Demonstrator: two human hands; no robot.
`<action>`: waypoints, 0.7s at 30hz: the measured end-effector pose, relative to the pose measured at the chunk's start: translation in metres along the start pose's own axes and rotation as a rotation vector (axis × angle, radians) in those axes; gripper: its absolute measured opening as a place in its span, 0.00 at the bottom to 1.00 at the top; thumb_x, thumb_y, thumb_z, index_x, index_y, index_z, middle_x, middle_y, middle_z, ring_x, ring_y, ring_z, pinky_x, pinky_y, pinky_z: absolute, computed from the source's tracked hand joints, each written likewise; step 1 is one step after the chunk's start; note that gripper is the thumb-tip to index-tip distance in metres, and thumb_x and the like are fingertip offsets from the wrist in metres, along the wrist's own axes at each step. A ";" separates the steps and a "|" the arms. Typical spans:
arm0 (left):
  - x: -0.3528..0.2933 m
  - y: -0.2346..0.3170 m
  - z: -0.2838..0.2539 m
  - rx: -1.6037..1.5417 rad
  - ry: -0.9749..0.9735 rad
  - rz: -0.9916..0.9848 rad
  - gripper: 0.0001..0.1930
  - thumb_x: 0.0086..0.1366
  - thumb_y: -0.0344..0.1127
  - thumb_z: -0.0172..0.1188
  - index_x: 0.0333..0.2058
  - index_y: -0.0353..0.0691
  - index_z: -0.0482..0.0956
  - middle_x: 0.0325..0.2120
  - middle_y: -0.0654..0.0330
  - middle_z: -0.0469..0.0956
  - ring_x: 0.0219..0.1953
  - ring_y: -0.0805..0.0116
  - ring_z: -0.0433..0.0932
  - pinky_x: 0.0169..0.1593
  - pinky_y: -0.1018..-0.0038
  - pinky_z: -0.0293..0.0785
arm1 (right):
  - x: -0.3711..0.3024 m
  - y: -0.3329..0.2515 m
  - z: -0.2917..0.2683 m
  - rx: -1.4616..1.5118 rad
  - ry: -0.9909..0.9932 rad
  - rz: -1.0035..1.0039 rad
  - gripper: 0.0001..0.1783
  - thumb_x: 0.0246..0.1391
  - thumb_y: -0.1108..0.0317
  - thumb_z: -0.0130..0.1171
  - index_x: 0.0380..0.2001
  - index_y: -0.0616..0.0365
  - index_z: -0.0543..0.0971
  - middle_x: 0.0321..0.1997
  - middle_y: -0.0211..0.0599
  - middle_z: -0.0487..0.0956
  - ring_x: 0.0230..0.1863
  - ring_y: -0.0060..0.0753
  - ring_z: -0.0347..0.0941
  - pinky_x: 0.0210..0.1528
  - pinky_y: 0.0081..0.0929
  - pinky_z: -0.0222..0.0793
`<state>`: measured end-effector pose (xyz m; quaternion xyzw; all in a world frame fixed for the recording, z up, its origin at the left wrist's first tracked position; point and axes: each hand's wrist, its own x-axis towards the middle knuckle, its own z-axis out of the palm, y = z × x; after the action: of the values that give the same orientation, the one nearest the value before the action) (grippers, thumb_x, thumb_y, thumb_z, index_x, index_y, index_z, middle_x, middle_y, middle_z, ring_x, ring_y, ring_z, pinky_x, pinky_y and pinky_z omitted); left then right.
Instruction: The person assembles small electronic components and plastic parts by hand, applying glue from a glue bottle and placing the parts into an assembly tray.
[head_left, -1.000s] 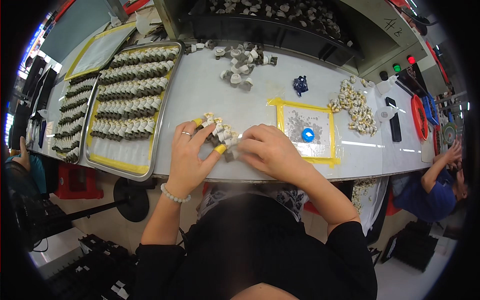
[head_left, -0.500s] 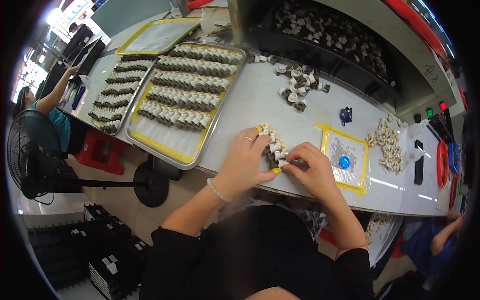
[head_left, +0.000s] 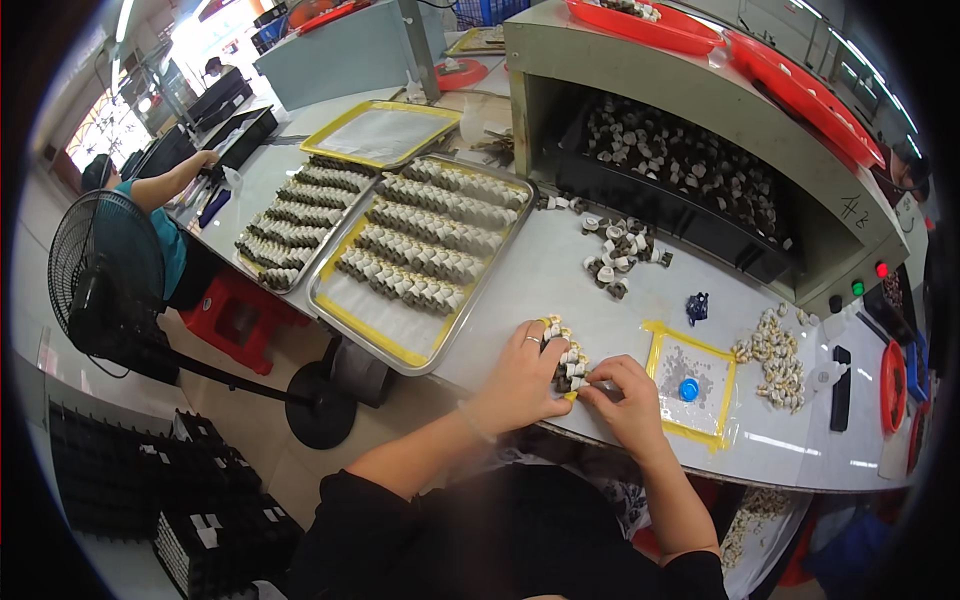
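My left hand [head_left: 522, 378] is closed along a short row of small white-and-dark-grey parts [head_left: 571, 362] with yellowish tops, standing close together near the table's front edge. Yellow covers show on its fingertips, and a ring is on one finger. My right hand [head_left: 626, 398] pinches at the near end of that row, on a small white-and-grey part partly hidden by the fingers. To the right lies a yellow-taped square [head_left: 657, 362] with a blue round cap [head_left: 688, 389] on it. Beyond it is a heap of small cream-coloured pieces [head_left: 772, 362].
A metal tray [head_left: 440, 352] with several rows of such parts stands left, another tray [head_left: 300, 217] beside it. Loose grey-and-white parts [head_left: 622, 250] lie before a machine [head_left: 840, 215]. A dark blue object [head_left: 697, 307] sits nearby. A fan [head_left: 105, 255] and another person [head_left: 165, 230] are at left.
The view has tilted up, so the table and trays sit lower in the picture. Both hands stay at the row, the right one still pinching at its near end.
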<state>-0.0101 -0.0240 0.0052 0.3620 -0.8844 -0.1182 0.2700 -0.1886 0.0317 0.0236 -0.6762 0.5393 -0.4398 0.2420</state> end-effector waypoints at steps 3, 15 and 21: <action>0.003 0.003 0.001 -0.008 -0.036 0.002 0.32 0.37 0.41 0.68 0.42 0.32 0.69 0.44 0.42 0.64 0.51 0.44 0.62 0.55 0.57 0.62 | -0.002 0.001 -0.002 -0.004 0.002 -0.022 0.08 0.40 0.72 0.65 0.26 0.60 0.78 0.30 0.36 0.76 0.35 0.40 0.72 0.36 0.31 0.68; -0.004 0.000 -0.011 -0.025 0.096 -0.107 0.32 0.36 0.40 0.69 0.41 0.34 0.68 0.43 0.42 0.64 0.48 0.45 0.63 0.55 0.57 0.62 | -0.006 0.006 -0.007 0.034 0.067 0.005 0.13 0.44 0.73 0.63 0.36 0.60 0.78 0.37 0.42 0.76 0.41 0.43 0.72 0.43 0.31 0.68; -0.031 -0.019 -0.103 0.153 0.213 -0.424 0.29 0.37 0.36 0.67 0.39 0.35 0.67 0.41 0.46 0.64 0.47 0.47 0.63 0.51 0.59 0.64 | -0.005 0.007 -0.010 0.011 0.067 0.010 0.13 0.44 0.73 0.63 0.36 0.61 0.77 0.37 0.42 0.76 0.41 0.43 0.72 0.44 0.32 0.68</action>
<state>0.0770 -0.0166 0.0700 0.5691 -0.7617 -0.0660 0.3028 -0.2012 0.0359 0.0208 -0.6570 0.5482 -0.4637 0.2297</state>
